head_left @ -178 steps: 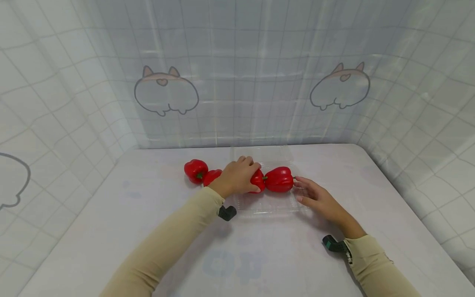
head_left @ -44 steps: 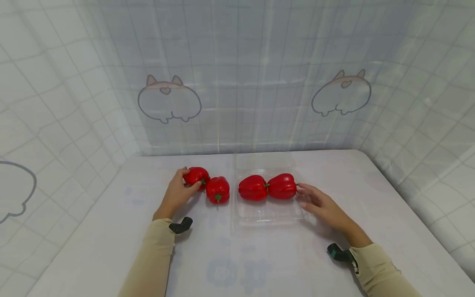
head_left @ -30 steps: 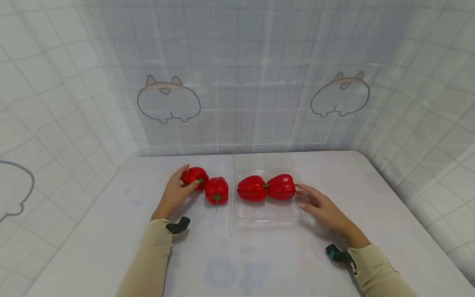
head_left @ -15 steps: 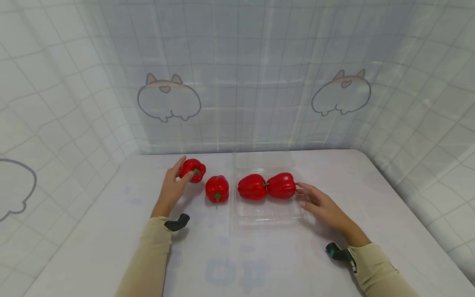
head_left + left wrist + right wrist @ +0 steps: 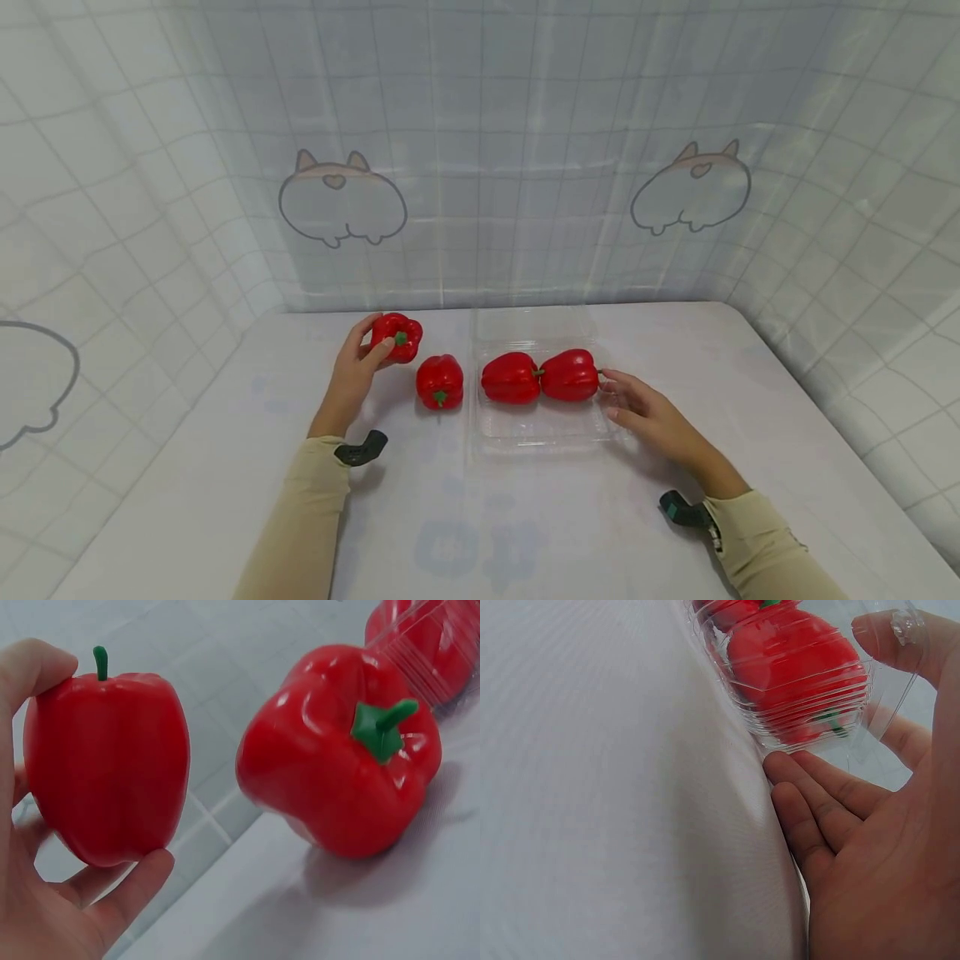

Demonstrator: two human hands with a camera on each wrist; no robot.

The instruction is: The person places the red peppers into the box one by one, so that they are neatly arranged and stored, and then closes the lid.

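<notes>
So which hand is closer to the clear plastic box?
The right hand: it is at the right edge of the clear plastic box. The left hand is farther off to its left, holding a red pepper, beyond a second pepper.

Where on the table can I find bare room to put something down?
Bare: the table in front of the clear box, between left sleeve and right sleeve; also left of the left sleeve. Crowded: the narrow gap between box and loose pepper.
</notes>
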